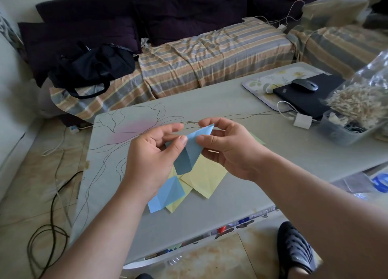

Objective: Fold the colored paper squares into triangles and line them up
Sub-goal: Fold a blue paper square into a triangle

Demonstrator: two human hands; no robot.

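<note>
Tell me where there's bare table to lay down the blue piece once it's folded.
Bare stretches: left of the paper pile, over the line drawing toward the table's left edge; and the near strip between the pile and the front edge. Crowded: the far right, with the tray, laptop, charger and plastic tub.

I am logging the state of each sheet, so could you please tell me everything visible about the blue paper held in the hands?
The blue paper is a thin, matte, light-blue sheet, partly folded, with creases showing across it. It is held in the air above the table, over the yellow sheets, running slantwise from a lower corner up to a tip at the upper right. The left hand pinches its left edge with the thumb on top; the right hand pinches its upper tip and right edge. It touches nothing else.
</note>
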